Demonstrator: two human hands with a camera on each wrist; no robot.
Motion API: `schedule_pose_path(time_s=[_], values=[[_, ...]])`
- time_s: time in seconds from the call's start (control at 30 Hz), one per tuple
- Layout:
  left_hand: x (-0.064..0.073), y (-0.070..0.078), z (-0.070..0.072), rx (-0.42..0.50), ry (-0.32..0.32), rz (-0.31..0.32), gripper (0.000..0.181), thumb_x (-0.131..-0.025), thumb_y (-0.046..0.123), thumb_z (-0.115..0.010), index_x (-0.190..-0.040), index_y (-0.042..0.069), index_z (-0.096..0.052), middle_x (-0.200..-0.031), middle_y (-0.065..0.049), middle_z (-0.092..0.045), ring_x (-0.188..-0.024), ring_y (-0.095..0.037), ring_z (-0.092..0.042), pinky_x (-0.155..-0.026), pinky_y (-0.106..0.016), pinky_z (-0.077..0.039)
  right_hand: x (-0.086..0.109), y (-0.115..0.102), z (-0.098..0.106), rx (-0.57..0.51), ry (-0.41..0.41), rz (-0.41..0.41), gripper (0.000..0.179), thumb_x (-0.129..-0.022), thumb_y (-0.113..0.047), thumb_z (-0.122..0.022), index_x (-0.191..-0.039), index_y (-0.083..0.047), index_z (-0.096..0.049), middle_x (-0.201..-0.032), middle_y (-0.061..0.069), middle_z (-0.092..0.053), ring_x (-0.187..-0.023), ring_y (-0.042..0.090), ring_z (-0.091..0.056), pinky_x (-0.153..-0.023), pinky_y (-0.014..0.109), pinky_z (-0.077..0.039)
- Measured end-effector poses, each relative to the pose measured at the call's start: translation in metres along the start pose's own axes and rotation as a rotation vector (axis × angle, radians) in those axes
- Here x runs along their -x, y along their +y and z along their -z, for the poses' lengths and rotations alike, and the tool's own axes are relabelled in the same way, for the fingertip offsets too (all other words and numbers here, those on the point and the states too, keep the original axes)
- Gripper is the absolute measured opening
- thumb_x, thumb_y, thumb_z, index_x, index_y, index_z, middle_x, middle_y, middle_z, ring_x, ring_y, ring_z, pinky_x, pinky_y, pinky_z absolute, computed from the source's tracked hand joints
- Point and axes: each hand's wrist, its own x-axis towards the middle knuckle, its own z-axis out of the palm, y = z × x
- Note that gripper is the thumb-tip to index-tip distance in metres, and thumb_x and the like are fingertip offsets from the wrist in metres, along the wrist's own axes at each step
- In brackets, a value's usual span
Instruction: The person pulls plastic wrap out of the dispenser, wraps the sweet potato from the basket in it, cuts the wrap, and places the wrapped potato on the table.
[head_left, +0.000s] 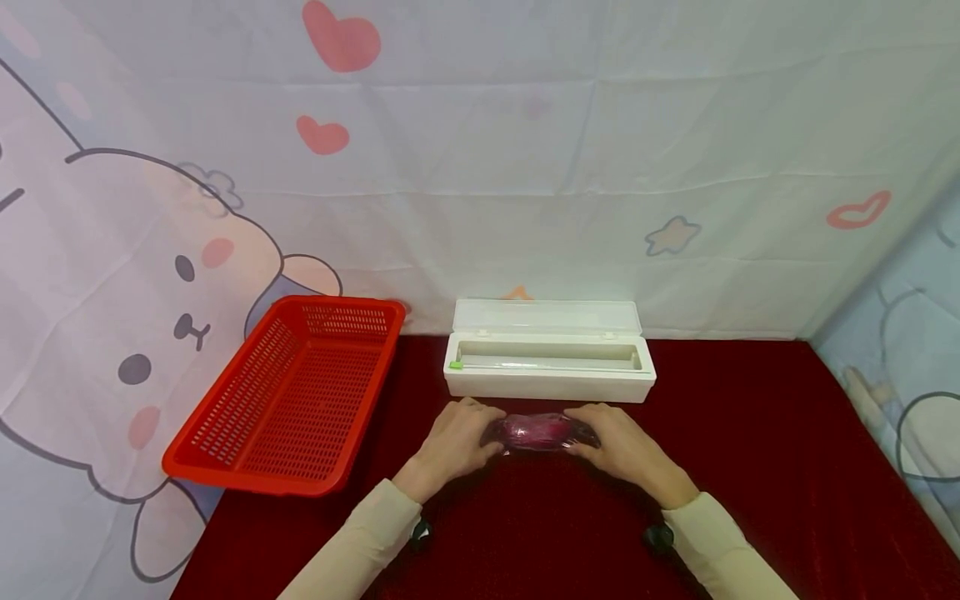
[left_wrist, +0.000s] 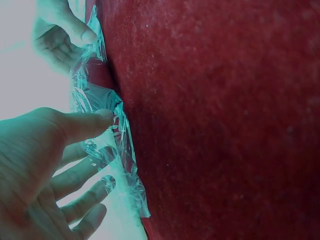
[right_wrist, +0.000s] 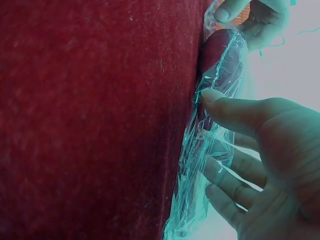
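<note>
A rounded reddish-purple item, wrapped in clear cling film, is between the two hands in the head view. The film covers it and bunches up past both of its ends. My left hand pinches the film at the left end, thumb on the near side and fingers behind. At the right end my right hand pinches the film the same way, its thumb pressing close by the item in the right wrist view. Crinkled film trails below the right thumb. What the wrapped item is, I cannot tell.
Just behind the hands stands a white cling film dispenser, its lid raised and a green slider at its left. A red plastic basket sits at the left. Dark red cloth covers the table; a printed curtain hangs behind.
</note>
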Motion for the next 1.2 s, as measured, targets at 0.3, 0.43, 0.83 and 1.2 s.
schedule_pose_path(time_s=[0.3, 0.43, 0.83, 1.2], values=[[-0.0029, -0.0038, -0.0038, -0.044, -0.004, -0.007, 0.026, -0.091, 0.025, -0.086, -0.116, 0.016, -0.082, -0.106, 0.003, -0.082, -0.096, -0.018, -0.069, -0.093, -0.041, -0.055, -0.0053, 0.0, -0.0033, -0.007, 0.022, 0.006, 0.039, -0.089, -0.02, -0.088, -0.123, -0.004, -0.076, -0.112, 0.008, -0.079, -0.102, 0.024, -0.075, -0.09, 0.045, -0.062], [-0.0033, -0.0044, -0.0036, -0.047, 0.0, -0.021, 0.019, -0.092, 0.025, -0.085, -0.11, 0.019, -0.085, -0.1, 0.006, -0.082, -0.09, -0.015, -0.067, -0.09, -0.039, -0.054, -0.0065, -0.002, -0.0029, 0.016, 0.031, 0.006, 0.032, -0.089, -0.019, -0.088, -0.117, -0.006, -0.079, -0.108, 0.006, -0.08, -0.099, 0.023, -0.076, -0.087, 0.044, -0.062], [-0.0094, -0.0074, -0.0046, -0.048, 0.07, -0.07, 0.004, -0.089, 0.023, -0.086, -0.093, 0.023, -0.088, -0.081, 0.01, -0.08, -0.065, -0.004, -0.058, -0.061, -0.025, -0.044, -0.0087, -0.0042, -0.0022, 0.083, 0.057, -0.017, 0.013, -0.087, -0.021, -0.089, -0.095, -0.011, -0.086, -0.087, -0.002, -0.082, -0.073, 0.006, -0.068, -0.067, 0.029, -0.055], [-0.0095, -0.0086, -0.0042, -0.033, 0.073, -0.063, 0.005, -0.09, 0.021, -0.087, -0.094, 0.02, -0.089, -0.083, 0.008, -0.081, -0.062, -0.002, -0.053, -0.059, -0.022, -0.042, -0.0088, -0.0002, -0.0023, 0.102, 0.098, 0.04, 0.009, -0.086, -0.02, -0.09, -0.09, -0.013, -0.087, -0.082, -0.003, -0.081, -0.066, -0.001, -0.062, -0.061, 0.024, -0.05]])
